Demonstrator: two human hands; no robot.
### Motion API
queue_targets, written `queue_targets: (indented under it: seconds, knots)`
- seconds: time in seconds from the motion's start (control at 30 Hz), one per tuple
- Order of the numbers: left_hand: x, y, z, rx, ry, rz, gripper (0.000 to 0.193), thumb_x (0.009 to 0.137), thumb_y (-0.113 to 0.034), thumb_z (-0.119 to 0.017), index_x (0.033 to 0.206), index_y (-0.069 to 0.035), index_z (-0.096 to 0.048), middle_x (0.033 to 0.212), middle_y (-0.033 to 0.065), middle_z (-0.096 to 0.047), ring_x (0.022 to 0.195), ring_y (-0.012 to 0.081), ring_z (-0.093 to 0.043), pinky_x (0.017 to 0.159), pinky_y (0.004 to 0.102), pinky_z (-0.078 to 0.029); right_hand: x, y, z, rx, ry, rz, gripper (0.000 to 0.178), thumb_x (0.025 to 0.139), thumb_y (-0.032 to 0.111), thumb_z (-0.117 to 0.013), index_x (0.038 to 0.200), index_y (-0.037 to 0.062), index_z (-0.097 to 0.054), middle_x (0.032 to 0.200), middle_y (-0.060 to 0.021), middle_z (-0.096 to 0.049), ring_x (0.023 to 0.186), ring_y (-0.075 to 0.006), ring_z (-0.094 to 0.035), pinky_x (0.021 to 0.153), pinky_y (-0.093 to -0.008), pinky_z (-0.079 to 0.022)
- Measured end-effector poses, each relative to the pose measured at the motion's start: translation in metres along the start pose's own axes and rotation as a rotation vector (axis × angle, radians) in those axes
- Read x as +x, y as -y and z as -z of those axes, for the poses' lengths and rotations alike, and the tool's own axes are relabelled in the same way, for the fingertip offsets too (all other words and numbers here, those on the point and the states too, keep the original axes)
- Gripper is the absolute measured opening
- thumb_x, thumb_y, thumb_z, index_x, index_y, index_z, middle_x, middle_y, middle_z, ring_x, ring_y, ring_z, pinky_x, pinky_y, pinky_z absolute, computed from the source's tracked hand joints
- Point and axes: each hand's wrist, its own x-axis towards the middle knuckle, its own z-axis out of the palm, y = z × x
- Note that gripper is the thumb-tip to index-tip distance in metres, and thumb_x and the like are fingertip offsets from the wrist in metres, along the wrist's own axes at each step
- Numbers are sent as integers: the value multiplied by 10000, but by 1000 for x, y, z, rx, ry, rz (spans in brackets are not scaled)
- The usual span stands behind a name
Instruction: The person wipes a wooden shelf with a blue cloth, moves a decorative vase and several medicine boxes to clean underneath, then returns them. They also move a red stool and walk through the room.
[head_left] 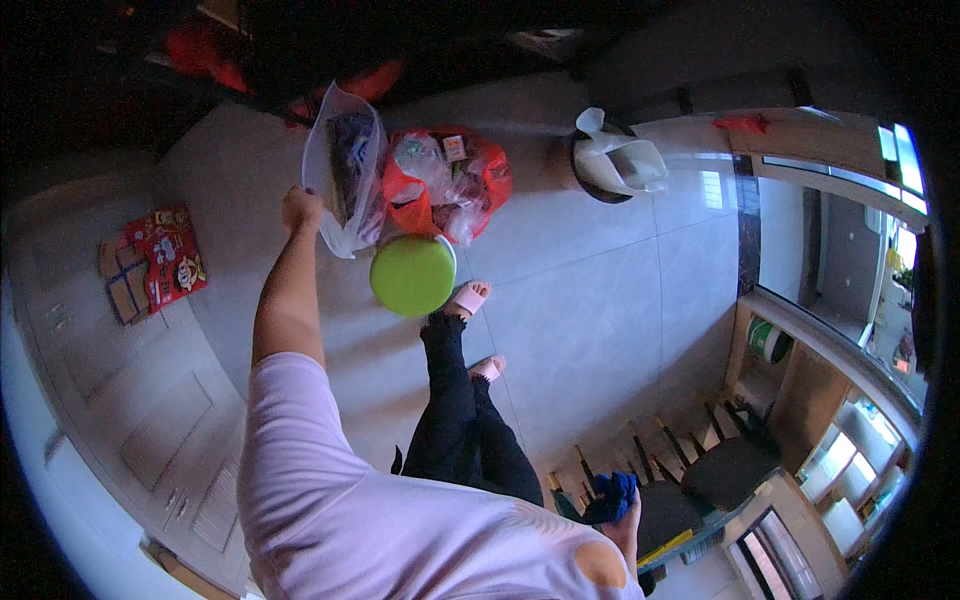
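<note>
My left arm reaches out to the far left. Its hand is closed on the near-left rim of a translucent plastic box, with dark bundled items inside. Touching the box's right side, a red plastic bag stands open, filled with clear plastic wrappings and small packages. A round green-topped stool is just in front of both. At the lower right, my right hand is wrapped round a bunched dark blue cloth, held beside my body. The cloth hides some of its fingers.
A bin with a white liner stands at the far right. Flattened cartons lean by the white door on the left. Dark chairs crowd the lower right, near a glass-panelled doorway. My slippered feet are beside the stool.
</note>
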Motion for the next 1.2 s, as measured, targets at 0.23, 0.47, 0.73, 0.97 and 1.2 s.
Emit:
queue_targets:
  seconds: [0.23, 0.47, 0.73, 0.97, 1.2]
  knots:
    - [9, 41, 12, -34, -173, -107, 206, 785, -225, -551, 847, -32, -591, 868, 205, -626, 835, 375, -607, 687, 451, -489, -4, 16, -27, -74, 58, -16, 385, 883, 383, -393, 1020, 77, -583, 930, -119, -632, 695, -237, -588, 625, -346, -495]
    - [-16, 19, 20, -78, -216, -241, 160, 773, -171, -569, 843, -29, -540, 863, 191, -599, 835, 363, -592, 685, 447, -473, -6, 23, -40, -103, 99, -44, 395, 877, 398, -402, 1030, 82, -582, 928, -113, -634, 705, -235, -595, 633, -357, -503]
    - [-54, -3, -72, -332, -200, -696, 380, 752, -236, -631, 1064, -59, -507, 921, 178, -600, 834, 364, -586, 712, 420, -471, 5, 14, -36, -108, 114, -37, 412, 871, 391, -389, 1029, 65, -585, 920, -121, -640, 713, -243, -606, 641, -373, -512]
    - [-54, 11, -80, -271, 41, -307, 134, 757, -184, -593, 811, -62, -585, 784, 167, -629, 784, 344, -608, 684, 423, -471, 0, 13, -42, -49, 61, -48, 388, 884, 351, -372, 1018, 57, -586, 908, -131, -643, 686, -245, -602, 627, -350, -505]
    - [-87, -2, -64, -265, -203, -586, 119, 782, -185, -569, 839, -81, -575, 747, 148, -622, 735, 351, -600, 619, 455, -442, 7, 2, -40, -45, -3, -23, 306, 860, 324, -435, 952, 77, -590, 846, -132, -632, 626, -229, -589, 575, -359, -507]
